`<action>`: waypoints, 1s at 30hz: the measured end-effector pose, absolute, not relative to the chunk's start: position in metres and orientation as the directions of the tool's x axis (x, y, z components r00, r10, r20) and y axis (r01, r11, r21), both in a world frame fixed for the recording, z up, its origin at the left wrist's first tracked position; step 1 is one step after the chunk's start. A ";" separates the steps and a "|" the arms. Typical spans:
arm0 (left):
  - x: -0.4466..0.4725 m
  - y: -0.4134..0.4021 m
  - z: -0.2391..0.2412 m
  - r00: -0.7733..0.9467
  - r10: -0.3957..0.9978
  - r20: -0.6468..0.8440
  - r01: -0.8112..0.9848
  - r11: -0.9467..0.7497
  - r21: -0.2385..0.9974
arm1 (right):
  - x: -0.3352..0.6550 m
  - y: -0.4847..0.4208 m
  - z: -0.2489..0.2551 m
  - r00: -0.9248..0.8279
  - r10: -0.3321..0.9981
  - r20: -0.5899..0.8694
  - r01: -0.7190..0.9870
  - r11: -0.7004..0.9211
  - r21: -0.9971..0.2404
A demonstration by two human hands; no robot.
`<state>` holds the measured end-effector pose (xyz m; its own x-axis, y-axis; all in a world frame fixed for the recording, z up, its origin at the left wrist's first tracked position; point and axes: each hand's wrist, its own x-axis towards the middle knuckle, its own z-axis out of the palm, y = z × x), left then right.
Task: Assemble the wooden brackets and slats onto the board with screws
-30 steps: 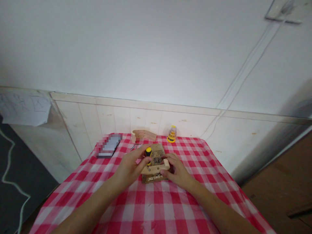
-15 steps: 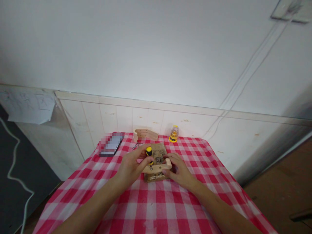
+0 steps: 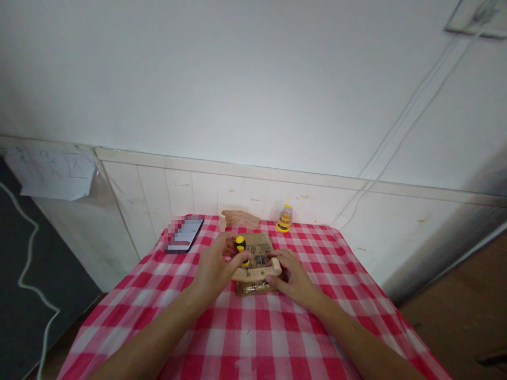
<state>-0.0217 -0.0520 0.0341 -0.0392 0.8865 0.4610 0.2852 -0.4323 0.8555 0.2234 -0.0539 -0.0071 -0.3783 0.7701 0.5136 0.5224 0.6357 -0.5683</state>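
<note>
My left hand (image 3: 217, 259) is closed around a short black-and-yellow screwdriver (image 3: 240, 243), held nearly upright. Its lower end meets a pale curved wooden piece (image 3: 258, 274) near a small dark screw. Gripping the hooked right end of that piece is my right hand (image 3: 292, 274), thumb at the front and fingers behind. Beneath both lies a brown package with dark printing (image 3: 259, 244). The left end of the wooden piece is hidden behind my left hand.
Another pale wooden piece (image 3: 240, 218) stands at the back by the wall. A yellow-capped clear container (image 3: 284, 218) is right of it. A phone (image 3: 186, 235) lies at the back left. A red-and-white checked cloth (image 3: 253, 338) covers the table.
The screwdriver's handle has turned and leans slightly further left in my left hand. My right hand keeps its hold on the wooden piece. The whole view has shifted a little.
</note>
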 end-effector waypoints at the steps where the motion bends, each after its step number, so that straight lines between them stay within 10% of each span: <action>1: -0.022 -0.052 0.034 -0.032 0.888 0.459 0.282 -0.433 0.856 | 0.223 -0.054 -0.007 -0.378 0.771 0.512 0.523 0.634 -0.569; 30: -0.029 -0.053 0.030 0.321 0.775 0.545 0.328 -0.631 0.704 | 0.221 -0.055 -0.002 -0.381 0.768 0.515 0.521 0.638 -0.567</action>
<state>-0.0286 -0.0532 0.0295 0.3215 0.7746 0.5446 0.3276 -0.6306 0.7035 0.2214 -0.0553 -0.0023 -0.3806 0.7682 0.5148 0.5209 0.6381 -0.5671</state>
